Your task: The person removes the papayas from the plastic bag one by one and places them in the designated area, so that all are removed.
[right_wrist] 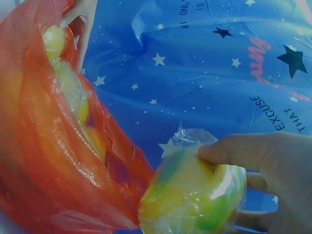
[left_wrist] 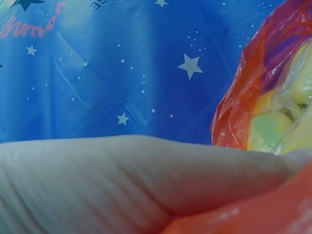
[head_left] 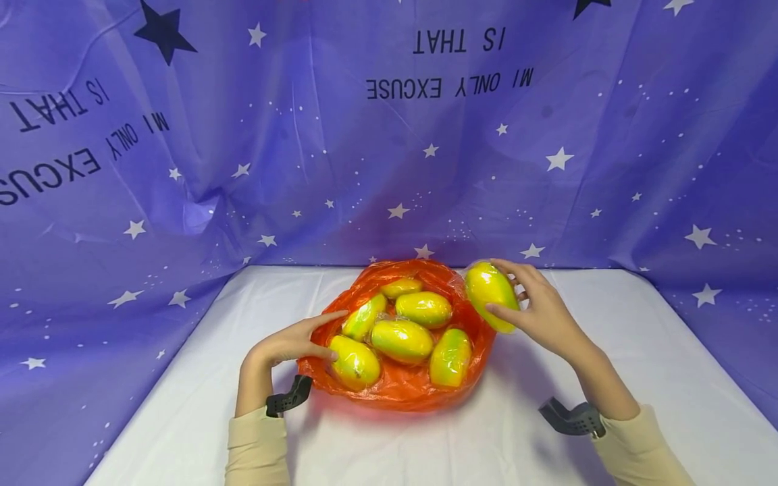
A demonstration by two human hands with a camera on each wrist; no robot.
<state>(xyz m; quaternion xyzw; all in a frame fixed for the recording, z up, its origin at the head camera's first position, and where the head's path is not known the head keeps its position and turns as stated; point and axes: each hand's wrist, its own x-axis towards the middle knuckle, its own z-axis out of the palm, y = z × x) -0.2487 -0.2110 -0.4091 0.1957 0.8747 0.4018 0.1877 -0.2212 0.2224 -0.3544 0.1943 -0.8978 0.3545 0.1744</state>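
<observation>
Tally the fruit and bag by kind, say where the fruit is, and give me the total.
Yellow-green fruit: 7 in view (6 in the red bag, plus the held fruit in the right hand)
Red bag: 1
Total: 8

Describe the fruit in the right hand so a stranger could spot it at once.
On the white table sits a red plastic bag. At its right edge, the right hand holds a wrapped yellow-green fruit. It alone is held up; six similar fruits lie inside the bag.
</observation>
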